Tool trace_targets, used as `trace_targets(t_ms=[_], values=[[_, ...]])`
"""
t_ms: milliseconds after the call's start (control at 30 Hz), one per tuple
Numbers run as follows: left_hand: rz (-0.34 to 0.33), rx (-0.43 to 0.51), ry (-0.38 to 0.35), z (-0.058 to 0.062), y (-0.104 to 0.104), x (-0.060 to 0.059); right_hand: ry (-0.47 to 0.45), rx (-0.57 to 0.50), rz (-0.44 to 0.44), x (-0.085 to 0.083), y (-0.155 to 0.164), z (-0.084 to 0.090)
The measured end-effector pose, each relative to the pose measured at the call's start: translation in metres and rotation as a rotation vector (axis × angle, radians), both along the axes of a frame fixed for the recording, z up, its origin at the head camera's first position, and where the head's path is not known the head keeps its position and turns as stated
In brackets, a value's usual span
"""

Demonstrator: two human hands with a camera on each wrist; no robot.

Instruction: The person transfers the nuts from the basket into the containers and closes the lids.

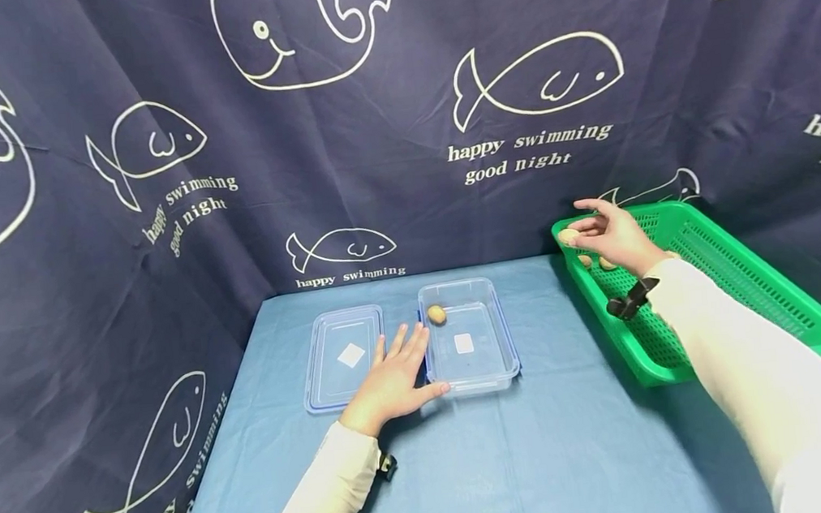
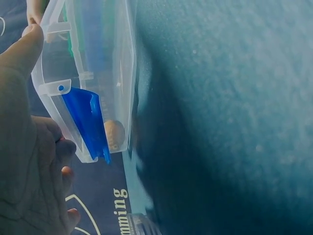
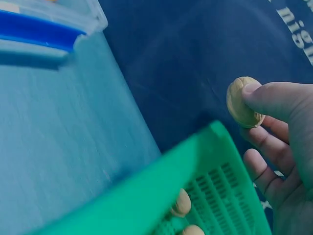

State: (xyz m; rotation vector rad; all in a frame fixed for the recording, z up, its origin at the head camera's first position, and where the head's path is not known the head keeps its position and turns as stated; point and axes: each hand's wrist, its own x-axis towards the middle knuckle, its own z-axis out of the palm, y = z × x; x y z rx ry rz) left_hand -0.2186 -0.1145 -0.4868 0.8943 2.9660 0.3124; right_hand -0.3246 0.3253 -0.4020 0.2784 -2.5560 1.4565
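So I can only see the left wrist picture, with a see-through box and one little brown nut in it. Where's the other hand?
Observer: The right hand is up over the corner of a green basket, away from the box.
Operator: Is it holding anything?
Observer: Yes, it pinches another nut between thumb and fingers.
Operator: Are there more nuts in the basket?
Observer: At least two more lie in it.
Operator: Does the box have a lid?
Observer: A clear lid lies flat on the table beside the box, under the left hand.
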Motion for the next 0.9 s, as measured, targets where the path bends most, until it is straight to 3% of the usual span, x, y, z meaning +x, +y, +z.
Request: trace_targets(t_ms=[400, 633, 900], values=[[-0.003, -0.002, 0.005, 0.001, 0.000, 0.000, -0.009, -0.029, 0.070, 0.004, -0.046, 0.001], [0.003, -0.008, -0.001, 0.004, 0.000, 0.000, -0.006, -0.012, 0.104, -0.001, -0.073, -0.003], [-0.002, 0.002, 0.012, 0.006, 0.001, 0.001, -0.021, -0.089, 0.139, -0.006, -0.099, -0.016]])
